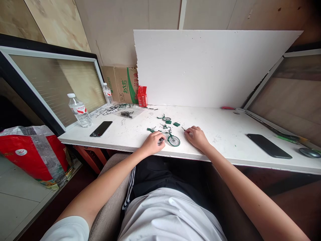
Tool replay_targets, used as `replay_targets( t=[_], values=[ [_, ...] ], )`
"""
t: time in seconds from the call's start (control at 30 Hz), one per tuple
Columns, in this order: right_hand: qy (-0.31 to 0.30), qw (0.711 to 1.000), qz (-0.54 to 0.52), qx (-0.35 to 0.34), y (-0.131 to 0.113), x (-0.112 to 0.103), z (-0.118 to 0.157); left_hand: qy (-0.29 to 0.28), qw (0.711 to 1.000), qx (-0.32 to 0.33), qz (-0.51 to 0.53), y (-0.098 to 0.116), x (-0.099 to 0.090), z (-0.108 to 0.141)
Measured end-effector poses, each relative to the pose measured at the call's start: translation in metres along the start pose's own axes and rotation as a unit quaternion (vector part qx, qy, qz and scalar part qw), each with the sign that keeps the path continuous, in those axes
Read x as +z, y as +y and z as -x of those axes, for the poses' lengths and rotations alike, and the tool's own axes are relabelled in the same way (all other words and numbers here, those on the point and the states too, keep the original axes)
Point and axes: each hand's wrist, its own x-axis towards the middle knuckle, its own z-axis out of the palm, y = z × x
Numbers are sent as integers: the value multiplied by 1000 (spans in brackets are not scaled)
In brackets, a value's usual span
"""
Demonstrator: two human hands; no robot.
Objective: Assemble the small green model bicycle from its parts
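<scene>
A small green model bicycle (pixel 174 140) with a spoked black wheel is on the white table. My left hand (pixel 152 144) is closed around its rear end, fingers bent over the back part, which is mostly hidden. To the right of the bicycle, my right hand (pixel 197 136) rests on the tabletop. Its thumb and fingertips pinch a small thin dark piece (pixel 183 128), too small to name. Just beyond the bicycle lie loose green parts: a flat block (pixel 176 124), a piece with a wheel (pixel 166 118), and a small green part (pixel 150 130) near my left hand.
Black part frames (pixel 115 108) and a clear bag (pixel 134 113) lie at the back left, near a red box (pixel 142 96) and a carton (pixel 122 83). A water bottle (pixel 81 112) and phone (pixel 101 129) are left; another black phone (pixel 269 146) and mouse (pixel 310 152) are right.
</scene>
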Motion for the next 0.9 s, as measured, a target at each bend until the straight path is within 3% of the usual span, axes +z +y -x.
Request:
replay_targets(
  t=[0.9],
  values=[
    [-3, 1000, -6, 1, 0, -1, 0, -8, 1000, -19, 9, -1, 1, 2]
  ],
)
